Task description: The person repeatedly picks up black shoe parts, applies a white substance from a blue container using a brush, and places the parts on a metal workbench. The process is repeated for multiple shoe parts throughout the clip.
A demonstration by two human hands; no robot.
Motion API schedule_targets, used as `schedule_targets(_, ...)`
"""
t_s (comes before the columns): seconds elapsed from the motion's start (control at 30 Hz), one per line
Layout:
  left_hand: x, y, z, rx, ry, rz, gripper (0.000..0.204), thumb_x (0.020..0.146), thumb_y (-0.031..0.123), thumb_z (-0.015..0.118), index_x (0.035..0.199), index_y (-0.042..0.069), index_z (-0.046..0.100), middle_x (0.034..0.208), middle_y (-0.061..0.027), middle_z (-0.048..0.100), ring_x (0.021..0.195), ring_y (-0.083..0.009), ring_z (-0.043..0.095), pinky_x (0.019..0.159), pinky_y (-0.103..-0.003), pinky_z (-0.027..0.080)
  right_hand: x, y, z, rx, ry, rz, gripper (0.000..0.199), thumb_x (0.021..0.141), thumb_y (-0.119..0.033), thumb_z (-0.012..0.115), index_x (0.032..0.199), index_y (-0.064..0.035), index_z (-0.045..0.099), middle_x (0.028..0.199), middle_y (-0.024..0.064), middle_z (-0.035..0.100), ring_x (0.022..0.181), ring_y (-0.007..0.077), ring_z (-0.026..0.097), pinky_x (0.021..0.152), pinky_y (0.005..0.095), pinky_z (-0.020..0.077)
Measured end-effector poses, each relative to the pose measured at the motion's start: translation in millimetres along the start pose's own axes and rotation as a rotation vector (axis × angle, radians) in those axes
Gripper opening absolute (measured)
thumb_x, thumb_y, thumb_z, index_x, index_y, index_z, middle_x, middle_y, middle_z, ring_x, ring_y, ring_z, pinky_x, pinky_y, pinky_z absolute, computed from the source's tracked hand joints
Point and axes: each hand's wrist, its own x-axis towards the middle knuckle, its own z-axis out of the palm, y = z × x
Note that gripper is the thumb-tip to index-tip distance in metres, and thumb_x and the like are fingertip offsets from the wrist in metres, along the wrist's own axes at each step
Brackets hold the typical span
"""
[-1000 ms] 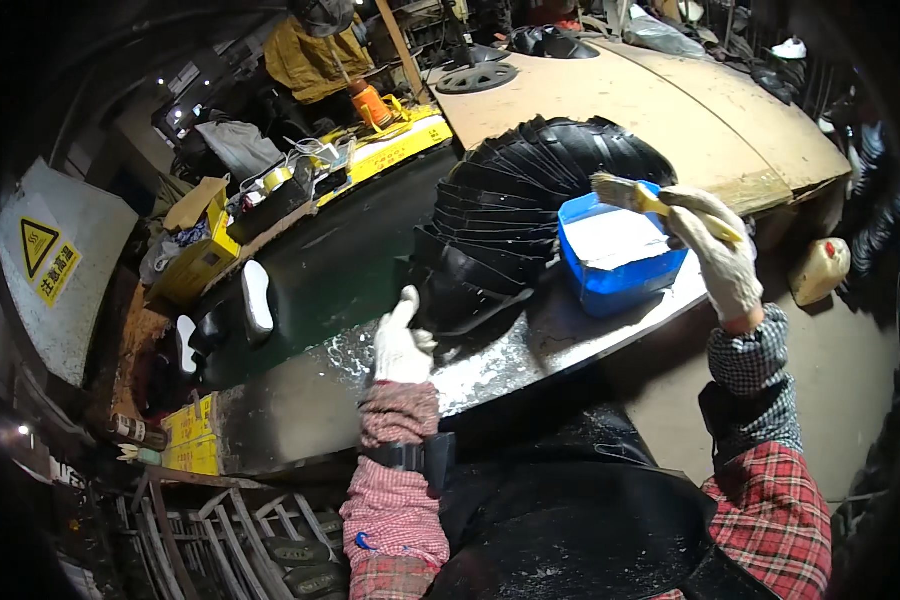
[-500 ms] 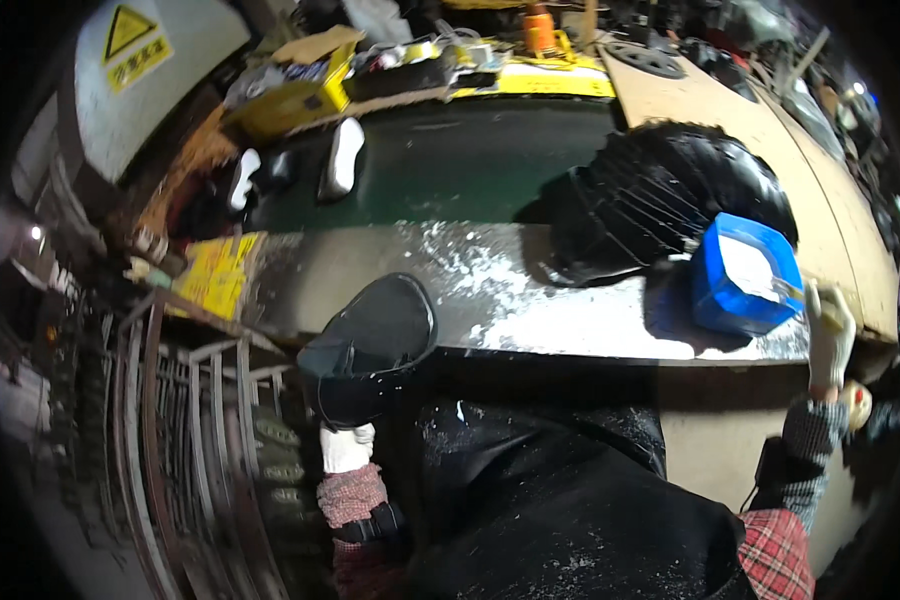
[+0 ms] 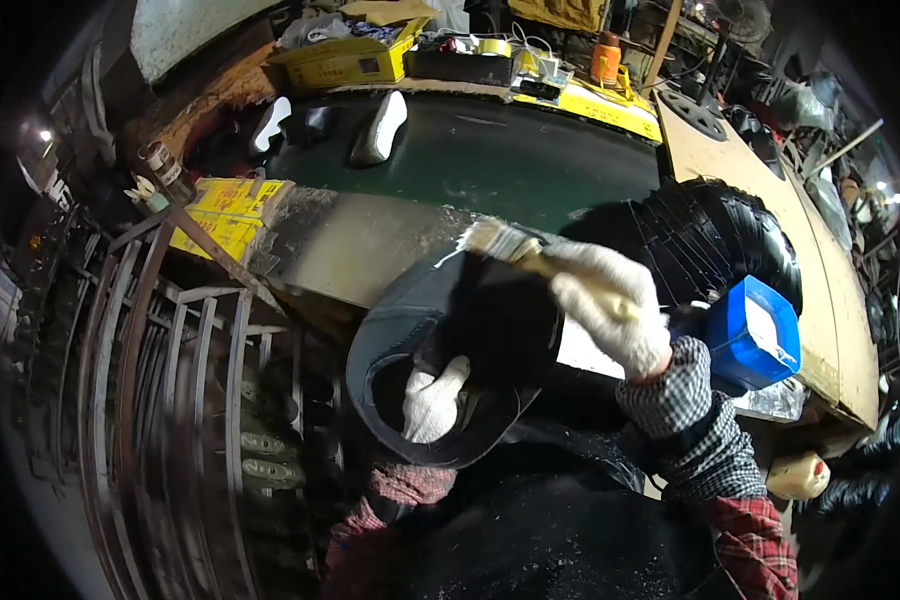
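Observation:
My left hand, in a white knit glove, reaches into the wide opening of a dark grey boot, its fingers closed on the inside. The boot's shaft is tilted over the bench's near edge, and its lower part cannot be made out. In my right hand, also gloved, the wooden handle of a wide paintbrush is gripped. White stuff coats the bristles, held right above the far rim of the boot. Right of that hand stands a blue tub with white paste inside.
A stack of shiny black pieces lies behind the tub. Two white-soled shoes, one of them a white-soled shoe, rest on the dark green belt. Metal racks stand at left; a yellow crate sits at the back.
My right hand has come left from beside the tub, carrying the brush to the boot. My left hand has raised the boot to the right, its opening now turned toward me.

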Motion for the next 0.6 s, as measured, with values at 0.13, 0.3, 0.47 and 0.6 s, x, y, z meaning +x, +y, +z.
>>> schedule_targets(0.13, -4, 0, -7, -0.516, 0.157, -0.07, 0.035, 0.1, -0.003, 0.052, 0.134, 0.004, 0.058, 0.132, -0.012, 0.062, 0.118, -0.0252, 0.062, 0.102, -0.041, 0.053, -47, 20, -14, 0.254, 0.119, 0.383, 0.033, 0.099, -0.02, 0.066, 0.117, 0.0077, 0.066, 0.093, 0.0121, 0.072, 0.078, 0.0124, 0.065, 0.071, 0.0249, 0.0533)
schedule_targets(0.3, 3, -11, 5, -0.584, 0.024, -0.109, 0.038, 0.1, -0.005, 0.047, 0.137, 0.002, 0.055, 0.134, -0.0151, 0.06, 0.121, -0.0304, 0.061, 0.106, -0.044, 0.052, -54, 9, -35, -0.059, 0.31, 0.273, 0.03, 0.099, -0.021, 0.064, 0.111, 0.0059, 0.067, 0.086, 0.01, 0.073, 0.07, 0.0119, 0.065, 0.063, 0.0243, 0.0524)
schedule_targets(0.47, 0, -14, 50, -0.207, 0.012, -0.096, 0.032, 0.096, 0.002, 0.054, 0.127, 0.0, 0.06, 0.114, -0.0115, 0.067, 0.103, -0.0226, 0.065, 0.092, -0.037, 0.056, 15, -68, 13, -0.109, -0.386, 0.124, 0.033, 0.099, -0.02, 0.06, 0.123, 0.0021, 0.065, 0.086, 0.0128, 0.071, 0.069, 0.0172, 0.066, 0.061, 0.028, 0.0525)
schedule_targets(0.6, 25, -29, 67, 0.541, 0.275, 0.371, 0.023, 0.094, 0.016, 0.066, 0.114, 0.004, 0.069, 0.087, -0.0073, 0.069, 0.085, -0.0223, 0.068, 0.083, -0.036, 0.056, -28, -70, 41, -0.29, -0.277, -0.464, 0.043, 0.091, -0.03, 0.066, 0.125, -0.0029, 0.064, 0.079, 0.0107, 0.067, 0.063, 0.0252, 0.066, 0.057, 0.0354, 0.0522)
